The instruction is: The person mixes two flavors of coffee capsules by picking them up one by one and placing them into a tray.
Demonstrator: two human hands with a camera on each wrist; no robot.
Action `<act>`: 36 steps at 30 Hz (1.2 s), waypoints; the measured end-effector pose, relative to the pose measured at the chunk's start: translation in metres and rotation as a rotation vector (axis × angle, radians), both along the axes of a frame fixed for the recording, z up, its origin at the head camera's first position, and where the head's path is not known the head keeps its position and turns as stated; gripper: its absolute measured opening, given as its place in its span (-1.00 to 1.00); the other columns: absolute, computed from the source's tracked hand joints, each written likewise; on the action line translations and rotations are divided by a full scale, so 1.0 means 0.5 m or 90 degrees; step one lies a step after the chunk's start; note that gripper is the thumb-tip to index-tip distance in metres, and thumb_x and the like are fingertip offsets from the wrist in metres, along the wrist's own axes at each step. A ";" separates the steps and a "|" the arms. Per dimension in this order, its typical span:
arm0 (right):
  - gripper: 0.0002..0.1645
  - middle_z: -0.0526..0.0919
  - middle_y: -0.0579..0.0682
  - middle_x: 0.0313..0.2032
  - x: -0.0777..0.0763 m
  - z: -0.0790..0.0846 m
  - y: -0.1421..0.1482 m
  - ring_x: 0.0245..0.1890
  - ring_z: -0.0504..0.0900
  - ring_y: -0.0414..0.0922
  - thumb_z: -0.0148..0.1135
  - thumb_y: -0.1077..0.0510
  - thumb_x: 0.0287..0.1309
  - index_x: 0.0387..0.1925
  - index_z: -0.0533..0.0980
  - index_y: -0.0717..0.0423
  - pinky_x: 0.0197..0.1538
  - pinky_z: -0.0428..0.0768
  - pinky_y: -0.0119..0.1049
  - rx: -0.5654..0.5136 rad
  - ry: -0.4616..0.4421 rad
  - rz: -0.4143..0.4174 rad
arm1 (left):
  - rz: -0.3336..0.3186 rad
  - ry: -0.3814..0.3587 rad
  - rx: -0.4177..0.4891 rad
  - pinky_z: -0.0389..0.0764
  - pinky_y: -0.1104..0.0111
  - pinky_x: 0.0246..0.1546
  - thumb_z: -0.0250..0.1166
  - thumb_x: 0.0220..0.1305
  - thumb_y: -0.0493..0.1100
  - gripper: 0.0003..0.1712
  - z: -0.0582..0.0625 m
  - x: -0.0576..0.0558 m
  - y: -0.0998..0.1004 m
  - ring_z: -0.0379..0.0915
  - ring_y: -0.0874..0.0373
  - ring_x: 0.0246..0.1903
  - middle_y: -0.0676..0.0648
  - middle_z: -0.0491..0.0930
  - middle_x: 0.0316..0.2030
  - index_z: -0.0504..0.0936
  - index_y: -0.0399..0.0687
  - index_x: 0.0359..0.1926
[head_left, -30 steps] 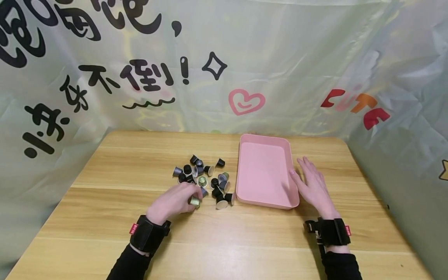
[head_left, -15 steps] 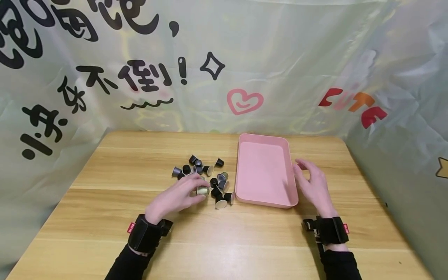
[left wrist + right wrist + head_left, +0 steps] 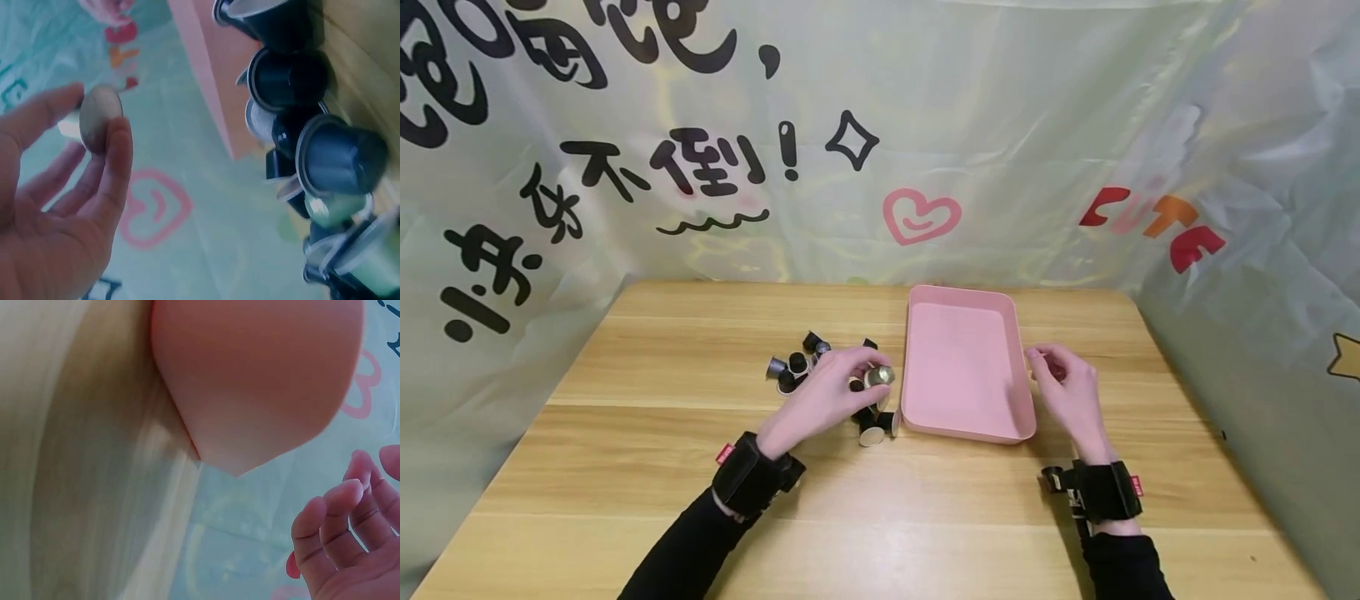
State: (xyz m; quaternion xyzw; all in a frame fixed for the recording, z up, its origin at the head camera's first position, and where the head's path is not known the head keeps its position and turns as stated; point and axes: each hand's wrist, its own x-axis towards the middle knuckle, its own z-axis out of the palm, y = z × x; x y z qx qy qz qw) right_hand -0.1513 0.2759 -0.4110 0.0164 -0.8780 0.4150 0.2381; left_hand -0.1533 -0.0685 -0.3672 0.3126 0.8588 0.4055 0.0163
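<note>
The left hand (image 3: 827, 385) pinches a green coffee pod (image 3: 881, 377) over other pods (image 3: 871, 436). The right hand (image 3: 1073, 392) bends loosely, right of the pink tray (image 3: 966, 367).

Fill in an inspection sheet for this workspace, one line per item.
Surface: wood-grain tabletop, with a dark speck toward the near right corner.
Job's things: coffee-type capsules in a loose cluster, at mixed angles, partly hidden by the left grip; pink tray just right of them.
Clutter: nothing seen.
Grips: left pinches a pale greenish capsule, raised off the table; right grip holds nothing, fingers loosely bent beside the tray's right rim.
Cables: none seen on the table; cannot tell whether one runs along the right wristband.
Surroundings: pale printed backdrop behind and along the sides.
</note>
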 end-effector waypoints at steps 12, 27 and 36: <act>-0.76 0.71 0.28 -0.41 0.004 -0.005 -0.004 -0.53 0.59 -0.30 0.19 0.17 0.38 -0.14 0.67 0.27 -0.42 0.47 -0.62 0.001 0.002 0.002 | -0.021 -0.003 -0.106 0.63 0.44 -0.22 0.35 0.26 -0.29 -0.68 -0.027 -0.064 0.106 0.60 0.17 -0.25 -0.11 0.74 -0.15 0.68 -0.25 0.04; -0.77 0.75 0.23 -0.39 0.006 0.012 -0.019 -0.50 0.57 -0.43 0.20 0.23 0.36 -0.09 0.67 0.28 -0.36 0.50 -0.65 0.028 0.037 0.054 | 0.069 -0.059 -0.054 0.71 0.23 -0.10 0.25 0.39 -0.19 -0.51 0.005 -0.050 -0.001 0.65 0.05 -0.08 -0.20 0.68 0.08 0.52 -0.16 0.30; -0.76 0.75 0.05 -0.31 0.020 0.034 -0.076 -0.29 0.57 -0.36 0.29 0.38 0.20 -0.08 0.67 0.22 -0.16 0.53 -0.56 0.111 0.117 0.199 | 0.189 -0.023 0.037 0.67 0.06 -0.02 0.26 0.39 -0.19 -0.53 -0.017 -0.019 -0.146 0.61 -0.07 -0.05 -0.27 0.63 0.14 0.52 -0.22 0.27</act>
